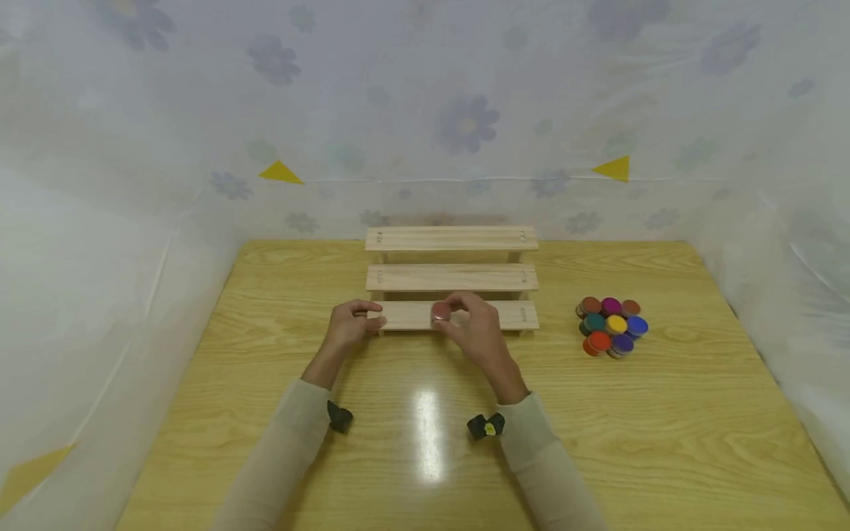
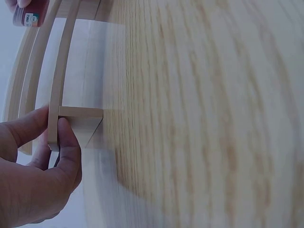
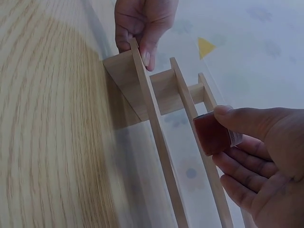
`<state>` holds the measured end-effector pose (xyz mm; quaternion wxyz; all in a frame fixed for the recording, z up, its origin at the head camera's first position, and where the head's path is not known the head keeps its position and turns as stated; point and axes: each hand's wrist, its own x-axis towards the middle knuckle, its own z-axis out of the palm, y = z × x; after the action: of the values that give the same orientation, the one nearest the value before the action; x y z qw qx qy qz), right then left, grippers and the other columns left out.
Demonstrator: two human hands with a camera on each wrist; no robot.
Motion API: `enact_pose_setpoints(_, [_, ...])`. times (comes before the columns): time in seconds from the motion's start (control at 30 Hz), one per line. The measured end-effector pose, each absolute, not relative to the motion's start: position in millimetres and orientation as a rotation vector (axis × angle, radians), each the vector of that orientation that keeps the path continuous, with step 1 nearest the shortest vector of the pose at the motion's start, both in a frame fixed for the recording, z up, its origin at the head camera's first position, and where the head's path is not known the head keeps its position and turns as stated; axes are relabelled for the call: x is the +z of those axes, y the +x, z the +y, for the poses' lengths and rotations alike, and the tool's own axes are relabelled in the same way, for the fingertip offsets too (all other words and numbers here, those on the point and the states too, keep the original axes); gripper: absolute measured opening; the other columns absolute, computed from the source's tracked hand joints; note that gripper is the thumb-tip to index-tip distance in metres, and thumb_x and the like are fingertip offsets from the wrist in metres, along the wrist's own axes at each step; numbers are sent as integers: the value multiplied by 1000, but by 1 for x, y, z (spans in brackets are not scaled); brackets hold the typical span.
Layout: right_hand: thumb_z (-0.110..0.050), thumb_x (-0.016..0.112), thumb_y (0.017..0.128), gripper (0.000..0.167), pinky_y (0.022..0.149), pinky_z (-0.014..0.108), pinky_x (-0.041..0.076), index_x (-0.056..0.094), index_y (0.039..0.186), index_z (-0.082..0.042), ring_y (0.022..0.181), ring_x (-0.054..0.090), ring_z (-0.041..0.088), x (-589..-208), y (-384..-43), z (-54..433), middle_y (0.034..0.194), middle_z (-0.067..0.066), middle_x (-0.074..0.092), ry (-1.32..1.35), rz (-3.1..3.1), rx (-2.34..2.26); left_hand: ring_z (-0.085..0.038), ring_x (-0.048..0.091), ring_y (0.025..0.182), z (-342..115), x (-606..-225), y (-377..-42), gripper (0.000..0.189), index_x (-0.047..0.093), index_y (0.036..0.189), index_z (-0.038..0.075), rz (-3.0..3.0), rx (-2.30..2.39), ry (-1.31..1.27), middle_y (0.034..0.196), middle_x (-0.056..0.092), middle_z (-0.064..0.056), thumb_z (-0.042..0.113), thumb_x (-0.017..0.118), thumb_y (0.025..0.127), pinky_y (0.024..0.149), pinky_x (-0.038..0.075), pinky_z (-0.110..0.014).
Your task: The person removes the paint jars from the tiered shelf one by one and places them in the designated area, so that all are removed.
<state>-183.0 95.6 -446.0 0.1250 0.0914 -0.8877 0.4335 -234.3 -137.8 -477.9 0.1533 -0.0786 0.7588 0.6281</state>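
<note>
A three-tier wooden step rack (image 1: 451, 278) stands toward the back of the table. My left hand (image 1: 350, 322) grips the left end of its lowest board, thumb on one face and fingers on the other, as the left wrist view shows. Between thumb and fingers, my right hand (image 1: 479, 329) pinches a small reddish-brown paint jar (image 1: 440, 312) over the middle of that board. In the right wrist view the jar (image 3: 212, 134) appears apart from the lowest board, with a label strip on its side. Whether it touches any board is hard to tell.
Several small paint jars (image 1: 616, 324) with red, yellow, blue, green, purple and brown tops cluster to the right of the rack on the wood-grain table (image 1: 664, 428). Behind the rack hangs a flowered white sheet (image 1: 412, 147) with yellow triangles (image 1: 282, 172). Similar sheeting lines both sides.
</note>
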Motion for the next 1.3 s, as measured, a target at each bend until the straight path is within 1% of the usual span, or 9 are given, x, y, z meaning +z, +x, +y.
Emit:
enact_pose_setpoints(0.23, [-15, 82, 73, 37, 91, 48, 49, 62, 103, -5, 99, 62, 27, -443, -179, 111, 103, 12, 66, 227, -2563, 1262, -15, 63, 77, -138, -479, -235, 30, 64, 113, 0, 2163, 1808, -216, 97, 61, -8, 3, 70, 84, 84, 55, -37])
enact_pose_setpoints(0.53, [-14, 82, 74, 35, 90, 46, 50, 62, 100, -3, 97, 63, 28, -440, -179, 132, 102, 14, 67, 138, -2542, 1243, -14, 63, 76, -138, -479, -236, 28, 65, 112, 2, 2168, 1808, -215, 96, 62, -7, 4, 70, 84, 79, 56, -33])
enact_pose_setpoints(0.67, [-16, 82, 74, 37, 90, 47, 49, 62, 101, -2, 97, 63, 29, -438, -176, 141, 101, 15, 67, 128, -2530, 1211, -14, 63, 79, -139, -479, -236, 28, 65, 113, 3, 2185, 1789, -216, 101, 61, -8, 5, 69, 85, 78, 55, -31])
enact_pose_setpoints(0.73, [-17, 82, 74, 37, 91, 47, 49, 63, 102, -2, 97, 62, 30, -437, -175, 146, 100, 15, 67, 127, -2519, 1198, -16, 64, 82, -139, -475, -234, 29, 65, 114, 2, 2177, 1788, -215, 104, 61, -9, 5, 69, 85, 81, 55, -33])
enact_pose_setpoints(0.93, [-16, 82, 74, 37, 92, 48, 49, 62, 102, -3, 98, 62, 31, -437, -169, 160, 102, 15, 66, 81, -2505, 1181, -18, 64, 84, -139, -474, -234, 32, 63, 117, 0, 2138, 1806, -230, 100, 62, -7, 4, 69, 85, 86, 54, -39])
enact_pose_setpoints(1.13, [-17, 81, 75, 37, 94, 49, 47, 62, 105, -4, 102, 61, 31, -438, -164, 175, 105, 15, 66, 12, -2488, 1215, -14, 63, 80, -139, -479, -235, 31, 64, 115, 1, 2150, 1811, -228, 99, 62, -7, 4, 70, 84, 85, 55, -36])
enact_pose_setpoints(1.3, [-16, 81, 75, 38, 95, 51, 46, 62, 107, -5, 104, 60, 31, -441, -161, 187, 108, 15, 66, -49, -2458, 1266, -14, 63, 80, -138, -480, -234, 29, 65, 113, 2, 2171, 1804, -218, 99, 61, -8, 3, 69, 84, 83, 55, -34])
